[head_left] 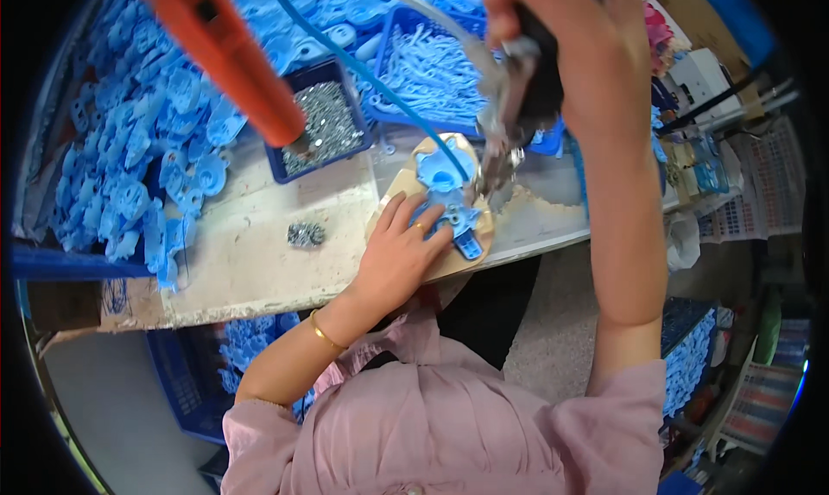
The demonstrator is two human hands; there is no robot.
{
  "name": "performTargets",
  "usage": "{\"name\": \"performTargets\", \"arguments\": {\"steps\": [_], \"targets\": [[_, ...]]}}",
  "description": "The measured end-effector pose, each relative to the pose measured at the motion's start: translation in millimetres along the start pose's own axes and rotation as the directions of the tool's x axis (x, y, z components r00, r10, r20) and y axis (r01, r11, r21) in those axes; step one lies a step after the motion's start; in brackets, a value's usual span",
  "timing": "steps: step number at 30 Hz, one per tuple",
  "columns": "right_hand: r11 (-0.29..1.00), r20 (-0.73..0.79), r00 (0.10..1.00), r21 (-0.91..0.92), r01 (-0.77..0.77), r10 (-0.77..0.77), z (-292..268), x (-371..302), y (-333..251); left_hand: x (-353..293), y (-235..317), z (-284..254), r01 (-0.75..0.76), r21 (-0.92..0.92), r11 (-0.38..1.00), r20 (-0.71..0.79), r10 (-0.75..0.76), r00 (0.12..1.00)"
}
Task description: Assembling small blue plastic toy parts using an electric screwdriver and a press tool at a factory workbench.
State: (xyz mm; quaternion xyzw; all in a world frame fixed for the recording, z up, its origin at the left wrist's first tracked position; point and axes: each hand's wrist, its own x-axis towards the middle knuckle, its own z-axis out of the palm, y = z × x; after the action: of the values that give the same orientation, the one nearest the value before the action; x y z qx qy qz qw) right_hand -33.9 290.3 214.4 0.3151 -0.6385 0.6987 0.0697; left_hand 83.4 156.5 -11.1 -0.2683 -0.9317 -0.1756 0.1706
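Two hands at work: the left hand (399,253) presses flat, ungripping, on a blue plastic part (445,203); just above, the right hand (580,59) clenches a pneumatic screwdriver (509,107).

Bright, even light; soft shadows, strong fisheye bending, black vignetted corners.

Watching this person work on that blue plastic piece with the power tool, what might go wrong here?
The left hand presses the blue plastic part flat on the wooden jig, fingers close to the tip of the pneumatic screwdriver held in the right hand; a slip might nick them. The blue air hose drapes right across the part and could snag. The loose screws on the bench might get knocked off.
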Motion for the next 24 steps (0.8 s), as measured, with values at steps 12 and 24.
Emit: {"name": "performTargets", "arguments": {"steps": [12,24], "targets": [[0.774,0.177,0.984,-0.619,0.132,-0.026,-148.3,79.0,88.3,-35.9,-7.9,-142.6,0.332,-0.661,0.673,0.346,-0.12,0.931],[0.171,-0.244,0.968,-0.958,-0.23,-0.065,-244.6,-0.4,205.3,-192.2,-10.8,-214.3,0.695,0.506,0.511,0.552,-0.811,0.194]]}}
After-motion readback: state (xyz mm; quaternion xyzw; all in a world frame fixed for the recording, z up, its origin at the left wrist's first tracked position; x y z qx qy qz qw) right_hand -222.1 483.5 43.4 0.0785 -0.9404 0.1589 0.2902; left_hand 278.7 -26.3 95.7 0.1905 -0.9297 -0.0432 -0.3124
